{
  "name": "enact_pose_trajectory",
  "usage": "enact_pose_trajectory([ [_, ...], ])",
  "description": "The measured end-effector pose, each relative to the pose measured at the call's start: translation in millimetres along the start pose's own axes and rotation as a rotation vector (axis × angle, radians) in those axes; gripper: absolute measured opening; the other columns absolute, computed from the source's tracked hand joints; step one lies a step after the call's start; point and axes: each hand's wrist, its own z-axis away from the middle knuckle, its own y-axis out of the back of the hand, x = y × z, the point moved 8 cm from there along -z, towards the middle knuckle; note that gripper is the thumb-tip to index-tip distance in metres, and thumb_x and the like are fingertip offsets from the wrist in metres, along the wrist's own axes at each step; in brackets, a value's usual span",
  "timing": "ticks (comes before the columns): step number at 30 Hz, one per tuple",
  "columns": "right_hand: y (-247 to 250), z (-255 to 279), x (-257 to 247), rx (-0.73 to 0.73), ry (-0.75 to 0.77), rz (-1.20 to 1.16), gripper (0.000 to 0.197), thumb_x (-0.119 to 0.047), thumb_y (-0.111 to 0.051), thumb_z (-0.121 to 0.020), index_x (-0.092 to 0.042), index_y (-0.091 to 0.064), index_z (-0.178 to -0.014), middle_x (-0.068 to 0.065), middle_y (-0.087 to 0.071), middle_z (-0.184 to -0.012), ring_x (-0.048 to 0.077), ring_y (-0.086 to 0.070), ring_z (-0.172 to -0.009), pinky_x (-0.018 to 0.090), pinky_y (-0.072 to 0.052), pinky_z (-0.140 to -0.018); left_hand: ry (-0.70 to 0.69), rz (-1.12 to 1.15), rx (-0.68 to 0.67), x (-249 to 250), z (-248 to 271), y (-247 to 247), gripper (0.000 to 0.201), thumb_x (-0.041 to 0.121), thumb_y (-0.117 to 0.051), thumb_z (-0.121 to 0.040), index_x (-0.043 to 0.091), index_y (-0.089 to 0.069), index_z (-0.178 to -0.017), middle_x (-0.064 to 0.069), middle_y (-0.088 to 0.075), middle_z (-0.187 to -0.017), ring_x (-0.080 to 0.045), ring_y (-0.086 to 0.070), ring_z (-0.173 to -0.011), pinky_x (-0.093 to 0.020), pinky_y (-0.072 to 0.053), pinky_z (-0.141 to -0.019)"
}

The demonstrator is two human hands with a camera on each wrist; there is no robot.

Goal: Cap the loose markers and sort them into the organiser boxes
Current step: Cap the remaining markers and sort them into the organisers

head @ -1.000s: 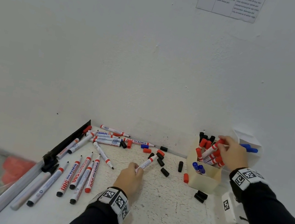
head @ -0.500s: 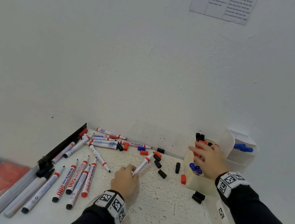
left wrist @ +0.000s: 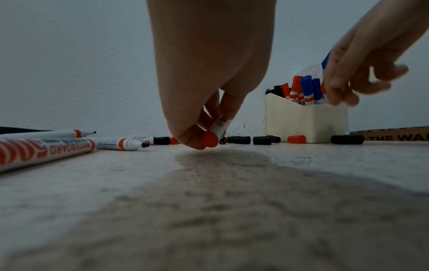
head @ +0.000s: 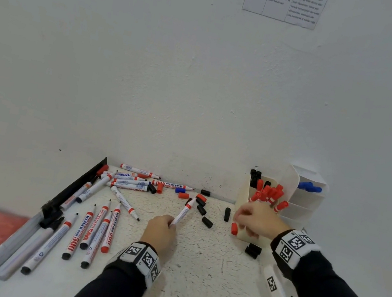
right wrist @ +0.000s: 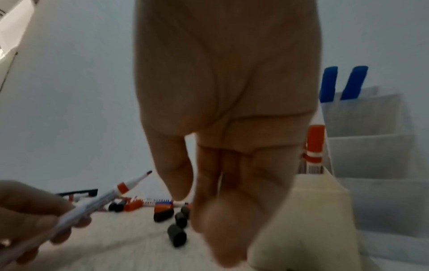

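My left hand (head: 169, 224) pinches the rear end of an uncapped red-banded marker (head: 184, 211), tip raised toward the wall; the left wrist view shows fingers on its red end (left wrist: 210, 139). My right hand (head: 240, 217) hangs empty, fingers relaxed, in front of the cream organiser box (head: 242, 195), just above a loose red cap (head: 234, 228). The box holds capped red, black and blue markers (left wrist: 306, 88). Loose black caps (head: 206, 222) and red caps (head: 183, 195) lie between the hands. Several uncapped markers (head: 94, 230) lie at the left.
A white tiered organiser (head: 305, 212) with blue markers (head: 310, 187) stands behind the cream box. A black rail (head: 72, 189) and grey bars (head: 1, 252) line the table's left edge. A white tagged block (head: 274, 286) and two black caps (head: 253, 250) sit by my right wrist.
My right hand let go of the red marker in the cream box and came down and left, empty, in front of the box. The left hand kept its marker and barely shifted.
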Motion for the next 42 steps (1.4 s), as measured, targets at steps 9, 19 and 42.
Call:
enact_pose_trajectory([
  [9, -54, 16, 71, -0.067, -0.317, 0.510, 0.030, -0.012, -0.046, -0.092, -0.006, -0.053, -0.121, 0.012, -0.055, -0.123, 0.025, -0.054, -0.114, 0.028, -0.043, -0.092, 0.001, -0.067, -0.019, -4, -2, -2, 0.030, 0.014, -0.039, -0.097, 0.010, -0.056, -0.121, -0.008, -0.062, -0.110, -0.016, -0.055, -0.089, -0.027, -0.047, -0.082],
  [19, -62, 16, 51, 0.138, -0.133, 0.071, 0.027, -0.009, -0.046, -0.093, -0.015, -0.057, -0.117, 0.002, -0.057, -0.115, 0.017, -0.053, -0.106, 0.021, -0.039, -0.093, -0.076, -0.070, -0.091, 2, -1, -11, 0.032, 0.026, -0.039, -0.096, 0.018, -0.056, -0.122, -0.006, -0.055, -0.105, -0.019, -0.051, -0.091, -0.030, -0.042, -0.081],
  [42, -53, 2, -31, 0.266, 0.037, -0.266, 0.047, -0.037, -0.034, -0.099, -0.018, -0.034, -0.055, -0.002, -0.031, -0.055, 0.012, -0.032, -0.052, 0.027, -0.024, -0.052, -0.233, 0.299, -0.221, 32, 24, -6, 0.029, 0.033, -0.046, -0.096, 0.019, -0.061, -0.076, 0.006, -0.047, -0.058, -0.002, -0.037, -0.043, -0.013, -0.031, -0.045],
])
